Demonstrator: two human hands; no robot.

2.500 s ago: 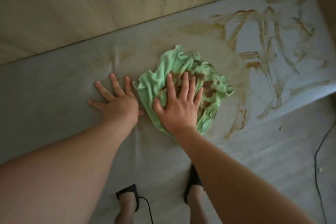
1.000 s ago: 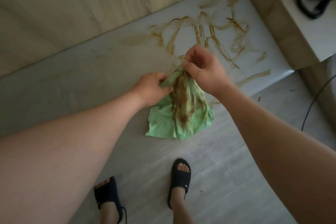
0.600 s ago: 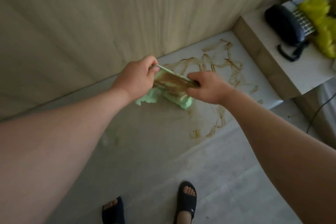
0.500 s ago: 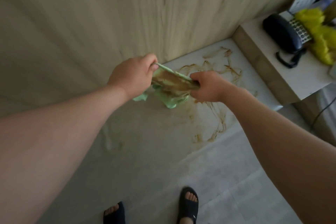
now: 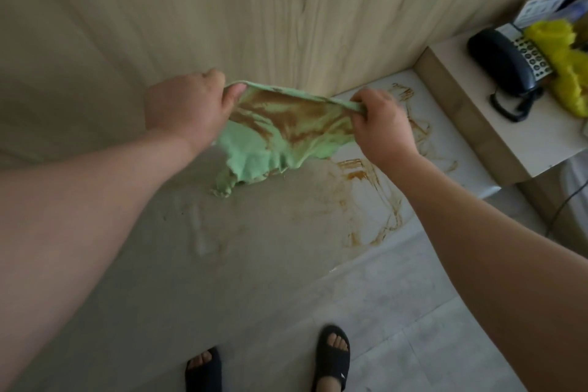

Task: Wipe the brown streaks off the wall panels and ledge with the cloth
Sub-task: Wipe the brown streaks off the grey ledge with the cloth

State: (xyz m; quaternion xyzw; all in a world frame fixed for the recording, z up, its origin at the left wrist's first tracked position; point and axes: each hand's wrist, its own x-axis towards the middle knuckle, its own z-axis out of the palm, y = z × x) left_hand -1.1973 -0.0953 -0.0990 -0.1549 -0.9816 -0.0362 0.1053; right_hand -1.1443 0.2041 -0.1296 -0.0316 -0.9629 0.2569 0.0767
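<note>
Green cloth [image 5: 280, 133], heavily brown-soiled, stretched in air above ledge [image 5: 254, 248]; left hand [image 5: 184, 108] and right hand [image 5: 381, 127] each pinching its top edge. Left stretch of ledge seemingly wiped, faint smears only. Brown streaks [image 5: 375, 187] at right end left to do. Wall panels [image 5: 222, 9] without obvious streaks.

Brown-stained green cloth [image 5: 286, 133], stretched aloft

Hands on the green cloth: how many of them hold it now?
2. The left hand grips the upper edge of the cloth at its left end; the right hand grips that edge at its right end.
</note>
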